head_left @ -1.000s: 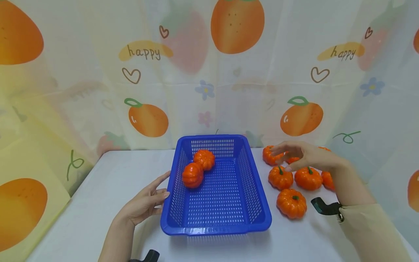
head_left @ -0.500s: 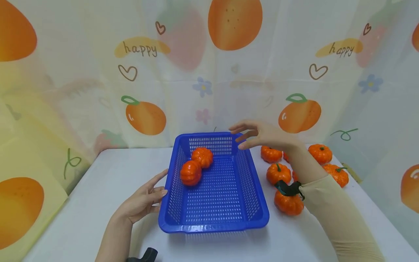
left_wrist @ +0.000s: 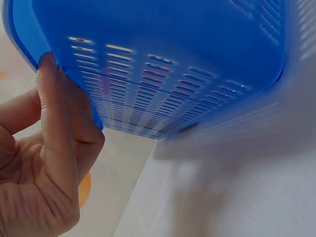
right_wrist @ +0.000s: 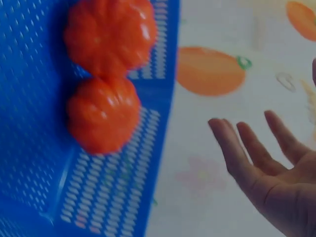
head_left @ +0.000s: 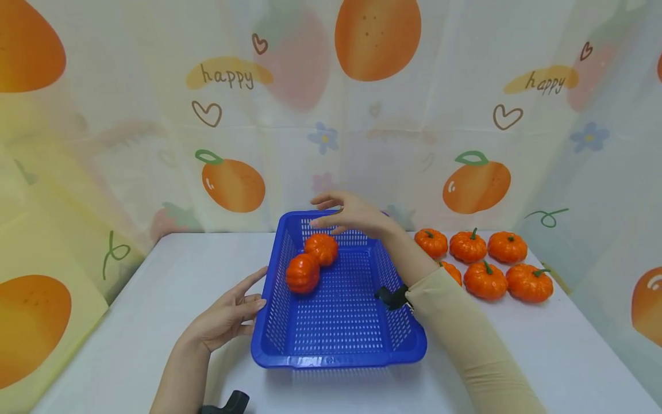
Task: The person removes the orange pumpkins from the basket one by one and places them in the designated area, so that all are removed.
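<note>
A blue plastic basket (head_left: 338, 361) with slotted walls stands on the white table. Two small orange pumpkins lie inside toward its left: a farther pumpkin (head_left: 322, 249) and a nearer pumpkin (head_left: 302, 273), touching each other. My left hand (head_left: 226, 316) grips the basket's left rim; in the left wrist view its fingers bend at the rim (left_wrist: 22, 29). Over the far end of the basket hovers my right hand (head_left: 349, 214), fingers loosely spread and holding nothing. The right wrist view shows that hand (right_wrist: 281, 173) apart from both pumpkins.
Several more orange pumpkins (head_left: 485, 280) stand in rows on the table (head_left: 579, 345) right of the basket, partly hidden by my right sleeve (head_left: 465, 339). A fruit-print curtain (head_left: 362, 149) hangs behind the table.
My right hand has moved left, empty, from over the pumpkins on the table to above the basket's far end. The left hand stays on the rim; both pumpkins lie as before.
</note>
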Demonstrator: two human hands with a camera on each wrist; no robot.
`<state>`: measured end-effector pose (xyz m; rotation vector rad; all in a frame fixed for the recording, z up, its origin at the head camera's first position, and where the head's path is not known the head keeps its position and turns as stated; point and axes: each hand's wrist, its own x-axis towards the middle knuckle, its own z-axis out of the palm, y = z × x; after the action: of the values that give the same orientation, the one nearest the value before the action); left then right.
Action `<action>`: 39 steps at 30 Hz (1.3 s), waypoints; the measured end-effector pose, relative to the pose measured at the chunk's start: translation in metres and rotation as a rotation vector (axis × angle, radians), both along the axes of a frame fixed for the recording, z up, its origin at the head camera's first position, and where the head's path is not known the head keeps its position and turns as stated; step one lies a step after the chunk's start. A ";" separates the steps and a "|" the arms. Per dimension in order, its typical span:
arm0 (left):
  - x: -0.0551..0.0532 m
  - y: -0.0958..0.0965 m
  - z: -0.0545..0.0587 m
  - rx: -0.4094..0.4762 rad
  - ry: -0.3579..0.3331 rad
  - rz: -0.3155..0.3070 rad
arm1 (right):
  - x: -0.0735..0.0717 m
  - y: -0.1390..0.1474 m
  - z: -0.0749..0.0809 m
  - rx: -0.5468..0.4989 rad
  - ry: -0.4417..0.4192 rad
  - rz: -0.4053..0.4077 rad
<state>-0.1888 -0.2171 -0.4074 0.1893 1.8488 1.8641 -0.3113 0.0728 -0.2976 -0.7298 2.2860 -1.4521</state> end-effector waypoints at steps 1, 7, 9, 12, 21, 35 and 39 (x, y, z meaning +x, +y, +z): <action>0.000 0.000 0.000 0.003 -0.001 0.000 | 0.000 -0.006 -0.004 0.024 0.001 -0.011; -0.001 0.002 0.001 0.003 0.008 -0.003 | -0.001 -0.031 -0.027 0.180 0.006 -0.091; -0.002 0.002 0.001 -0.002 0.010 -0.001 | 0.001 -0.036 -0.033 0.234 0.023 -0.096; -0.001 0.001 0.001 -0.004 0.008 0.003 | 0.003 -0.044 -0.042 0.302 0.040 -0.083; 0.000 0.001 0.000 0.017 0.002 -0.007 | 0.005 -0.046 -0.060 0.388 -0.062 -0.051; 0.002 0.000 0.000 0.048 0.004 -0.027 | 0.014 -0.048 -0.079 0.491 -0.199 0.127; 0.002 0.000 0.001 0.045 0.005 -0.022 | 0.014 -0.048 -0.080 0.484 -0.204 0.141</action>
<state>-0.1870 -0.2170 -0.4068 0.2296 1.8019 1.8927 -0.2975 0.0243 -0.3779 -0.5513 2.2428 -0.8171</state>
